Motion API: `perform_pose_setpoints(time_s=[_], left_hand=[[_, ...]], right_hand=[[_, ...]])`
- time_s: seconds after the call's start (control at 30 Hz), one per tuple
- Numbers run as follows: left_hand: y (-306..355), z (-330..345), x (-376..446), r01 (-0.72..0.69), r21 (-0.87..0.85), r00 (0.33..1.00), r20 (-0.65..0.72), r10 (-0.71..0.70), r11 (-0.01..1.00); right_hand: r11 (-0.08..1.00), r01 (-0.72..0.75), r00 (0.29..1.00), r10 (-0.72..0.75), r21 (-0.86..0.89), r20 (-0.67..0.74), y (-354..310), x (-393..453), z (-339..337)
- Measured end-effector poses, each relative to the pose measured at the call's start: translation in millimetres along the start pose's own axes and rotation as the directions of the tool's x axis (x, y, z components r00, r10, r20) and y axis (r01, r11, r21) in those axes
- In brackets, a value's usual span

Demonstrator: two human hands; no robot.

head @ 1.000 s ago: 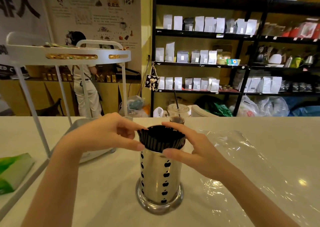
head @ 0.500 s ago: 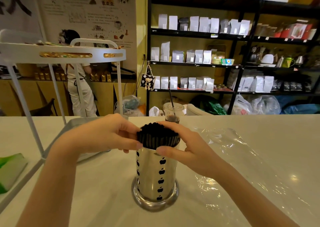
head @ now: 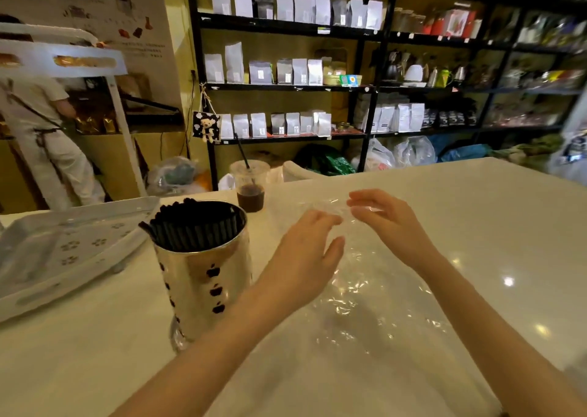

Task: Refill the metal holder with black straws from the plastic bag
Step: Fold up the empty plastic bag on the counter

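The shiny metal holder, with black apple-shaped cutouts, stands upright on the white counter left of centre. It is packed with black straws whose tips reach just above its rim. To its right lies the clear plastic bag, crumpled, flat and see-through, with no straws visible in it. My left hand and my right hand are both at the bag's far end. Their fingertips pinch a raised fold of the plastic between them. Neither hand touches the holder.
A plastic cup of dark drink with a black straw stands behind the holder. A white perforated tray rack sits at the left. A person in white stands beyond it. Shelves of pouches line the back wall.
Both hands left the top of the straws in the holder and moved right to the plastic bag. My view swung right, so the holder now sits left of centre.
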State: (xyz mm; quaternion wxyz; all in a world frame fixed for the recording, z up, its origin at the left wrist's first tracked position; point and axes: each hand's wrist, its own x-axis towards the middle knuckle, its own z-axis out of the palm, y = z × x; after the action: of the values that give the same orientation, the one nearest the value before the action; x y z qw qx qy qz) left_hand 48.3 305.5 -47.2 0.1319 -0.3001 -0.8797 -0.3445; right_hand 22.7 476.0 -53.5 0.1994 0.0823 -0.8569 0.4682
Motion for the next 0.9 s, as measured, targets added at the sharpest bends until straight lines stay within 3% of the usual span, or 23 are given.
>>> perform_pose_setpoints(time_s=[0.1,0.2,0.33,0.4,0.47,0.57,0.67,0.73,0.8,0.9], left_hand=[[-30,47,16,0.139,0.052,0.985,0.095,-0.143,0.989],[-49,70,22,0.208,0.156,0.970,0.094,-0.224,0.966],[-64,87,26,0.377,0.226,0.918,0.037,-0.395,0.898],[-72,94,25,0.429,0.364,0.868,0.086,-0.488,0.827],[-78,97,24,0.442,0.445,0.831,0.122,-0.542,0.779],[-81,95,25,0.450,0.421,0.851,0.063,-0.521,0.787],[-79,91,27,0.465,0.229,0.877,0.010,-0.480,0.855],[-77,86,31,0.519,-0.109,0.853,0.001,-0.522,0.848],[-76,82,34,0.552,-0.477,0.788,0.031,-0.614,0.684],[-69,75,34,0.527,-0.736,0.719,0.120,-0.685,0.424]], right_hand=[[0.988,-0.146,0.986,0.141,-0.051,-0.092,41,-2,-10],[0.951,-0.229,0.971,0.207,-0.207,-0.122,78,0,-13],[0.786,-0.365,0.930,0.331,-0.499,-0.160,115,7,-11],[0.676,-0.407,0.906,0.387,-0.615,-0.174,123,8,-9],[0.618,-0.427,0.887,0.428,-0.660,-0.173,127,8,-7],[0.633,-0.469,0.869,0.456,-0.616,-0.193,129,12,-6],[0.732,-0.540,0.841,0.491,-0.416,-0.228,124,16,-13],[0.791,-0.579,0.810,0.528,-0.200,-0.257,120,16,-19],[0.801,-0.595,0.762,0.588,0.067,-0.270,114,14,-24],[0.771,-0.529,0.731,0.626,0.353,-0.271,111,9,-36]])
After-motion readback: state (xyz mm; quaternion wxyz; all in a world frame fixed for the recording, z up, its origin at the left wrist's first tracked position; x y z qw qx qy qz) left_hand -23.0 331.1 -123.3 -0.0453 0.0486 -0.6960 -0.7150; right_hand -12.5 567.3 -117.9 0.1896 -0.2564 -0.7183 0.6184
